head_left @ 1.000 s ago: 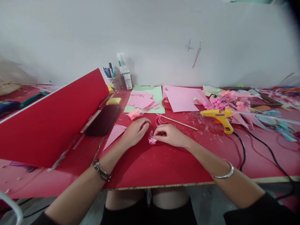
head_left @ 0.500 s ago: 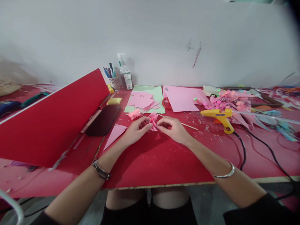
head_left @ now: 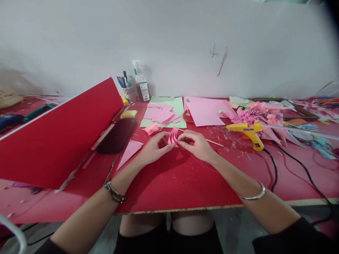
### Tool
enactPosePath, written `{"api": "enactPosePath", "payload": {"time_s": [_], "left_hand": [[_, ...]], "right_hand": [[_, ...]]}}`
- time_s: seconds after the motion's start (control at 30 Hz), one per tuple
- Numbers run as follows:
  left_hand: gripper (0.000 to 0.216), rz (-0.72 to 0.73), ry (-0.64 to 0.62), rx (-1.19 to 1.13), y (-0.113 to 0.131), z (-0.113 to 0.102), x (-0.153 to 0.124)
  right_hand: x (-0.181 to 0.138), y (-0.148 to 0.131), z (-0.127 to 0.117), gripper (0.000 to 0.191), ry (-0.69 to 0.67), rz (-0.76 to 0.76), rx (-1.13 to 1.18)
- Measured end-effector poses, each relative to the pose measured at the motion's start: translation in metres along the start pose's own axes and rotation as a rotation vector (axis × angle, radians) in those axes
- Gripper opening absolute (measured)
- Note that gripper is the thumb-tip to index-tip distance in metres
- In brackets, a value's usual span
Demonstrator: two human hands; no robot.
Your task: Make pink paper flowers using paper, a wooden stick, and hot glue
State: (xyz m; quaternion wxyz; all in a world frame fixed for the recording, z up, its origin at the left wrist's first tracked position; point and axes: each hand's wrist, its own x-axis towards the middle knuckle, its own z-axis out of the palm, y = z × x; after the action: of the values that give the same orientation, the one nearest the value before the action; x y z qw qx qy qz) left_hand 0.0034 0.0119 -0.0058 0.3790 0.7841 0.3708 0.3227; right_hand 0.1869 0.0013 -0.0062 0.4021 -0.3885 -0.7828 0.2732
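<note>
Both hands meet over the middle of the red table (head_left: 172, 183). My left hand (head_left: 153, 148) and my right hand (head_left: 197, 144) pinch a small curled pink paper piece (head_left: 173, 136) between their fingertips, just above the tabletop. A thin wooden stick (head_left: 212, 141) lies right behind my right hand. A pink paper triangle (head_left: 129, 151) lies flat to the left of my left hand.
A tilted red board (head_left: 60, 137) and a black case (head_left: 116, 135) fill the left. At the back lie pink paper squares (head_left: 161, 114) on green paper, a pink sheet (head_left: 205, 111), a pen cup (head_left: 128, 90) and a bottle (head_left: 141, 83). A yellow glue gun (head_left: 247, 132) with black cable lies right, beside craft clutter (head_left: 267, 114).
My hands moved away from me across the table and picked up the curled pink piece near the stick; the small pink piece earlier under my right fingers is no longer seen separately.
</note>
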Motion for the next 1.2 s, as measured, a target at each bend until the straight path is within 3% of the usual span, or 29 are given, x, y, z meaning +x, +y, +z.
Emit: {"api": "enactPosePath", "payload": {"time_s": [0.7, 1.0, 1.2], "left_hand": [[0.032, -0.010, -0.008, 0.019, 0.0025, -0.0038, -0.0003], [0.030, 0.012, -0.067, -0.050, 0.0026, -0.0033, -0.0008], [0.026, 0.017, -0.009, 0.013, 0.0040, -0.0040, -0.0001]], "right_hand": [[0.0007, 0.0010, -0.0030, 0.007, -0.016, 0.031, 0.123], [0.0014, 0.0008, -0.0043, 0.006, -0.030, 0.036, 0.133], [0.0014, 0.0025, -0.0052, 0.007, -0.046, -0.001, 0.123]]}}
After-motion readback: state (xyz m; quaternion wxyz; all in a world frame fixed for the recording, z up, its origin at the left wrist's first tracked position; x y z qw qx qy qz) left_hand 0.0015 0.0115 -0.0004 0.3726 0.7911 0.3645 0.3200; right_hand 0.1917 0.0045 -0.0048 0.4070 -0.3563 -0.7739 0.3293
